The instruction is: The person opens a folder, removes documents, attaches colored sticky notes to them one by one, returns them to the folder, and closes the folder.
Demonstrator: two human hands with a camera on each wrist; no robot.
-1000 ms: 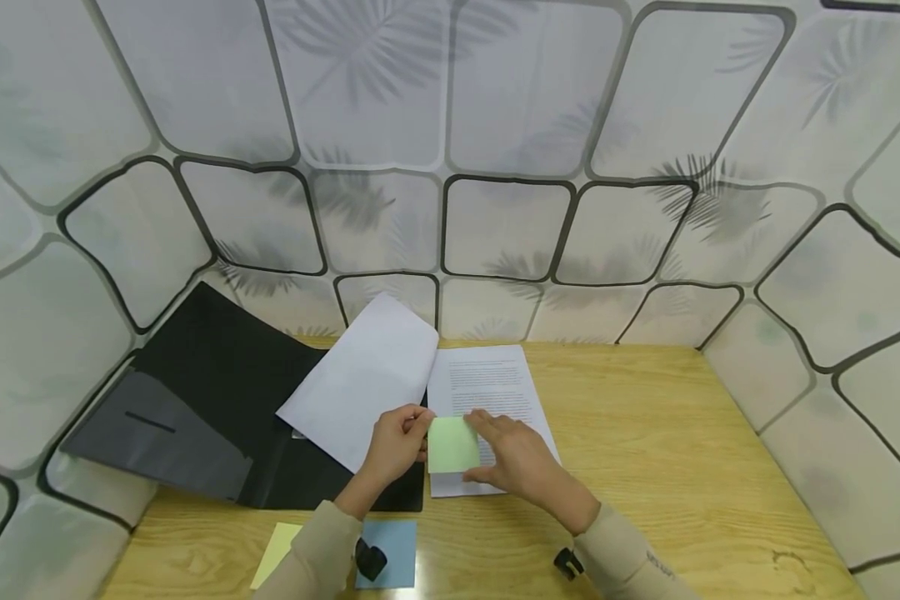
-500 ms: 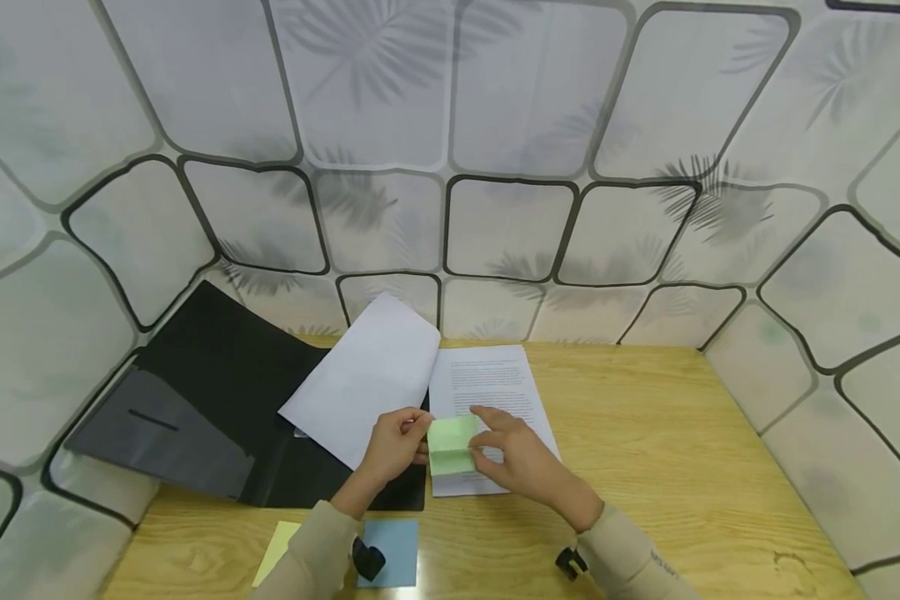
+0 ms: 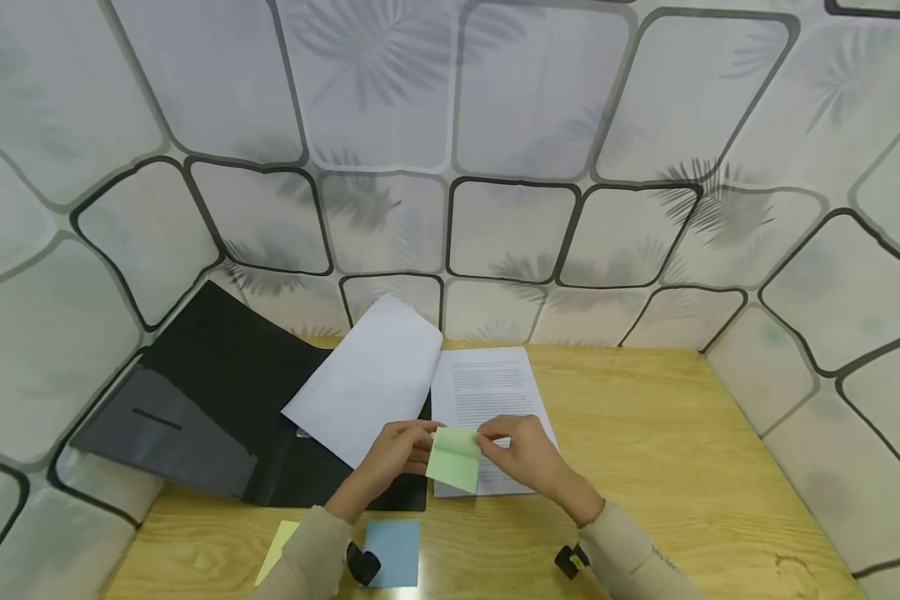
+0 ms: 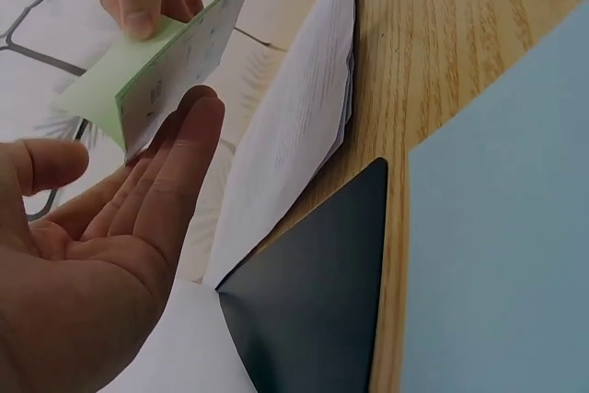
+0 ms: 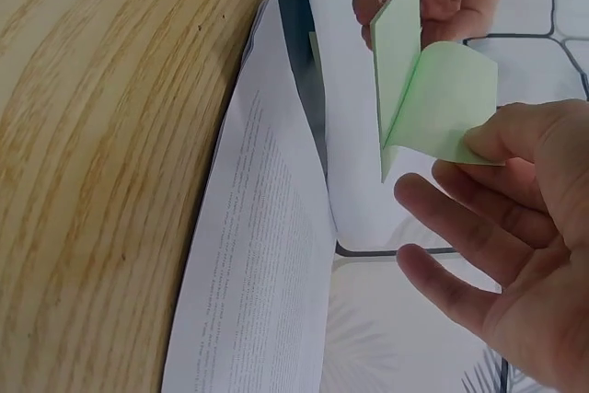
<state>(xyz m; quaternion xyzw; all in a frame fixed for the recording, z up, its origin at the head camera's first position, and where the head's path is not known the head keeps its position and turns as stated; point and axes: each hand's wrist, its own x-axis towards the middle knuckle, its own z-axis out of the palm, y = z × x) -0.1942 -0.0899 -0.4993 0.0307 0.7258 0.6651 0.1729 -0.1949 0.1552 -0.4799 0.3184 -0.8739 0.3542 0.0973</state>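
Observation:
A light green sticky note pad (image 3: 452, 475) is held up between both hands, above the printed pages (image 3: 495, 383). My right hand (image 3: 528, 454) pinches the edge of its top sheet (image 5: 451, 89) between thumb and fingers. That sheet bends up from the pad but still joins it along one edge. My left hand (image 4: 110, 264) supports the pad's pale, printed back on extended fingers, its thumb apart from the pad in the left wrist view. In the right wrist view, the pad hides part of the left hand.
A black folder (image 3: 232, 358) lies opened at the left, with white sheets (image 3: 367, 375) turned over on it. Near the front edge are a yellow paper (image 3: 276, 550), partly under the left sleeve, and a blue paper (image 3: 401, 550). A patterned cloth (image 3: 510, 225) surrounds the wooden table (image 3: 645, 433).
The pad was flat to view a second ago. The right fingers have moved from its right edge to its top sheet and lifted it; the pad now tilts, and the left fingers have shifted behind it.

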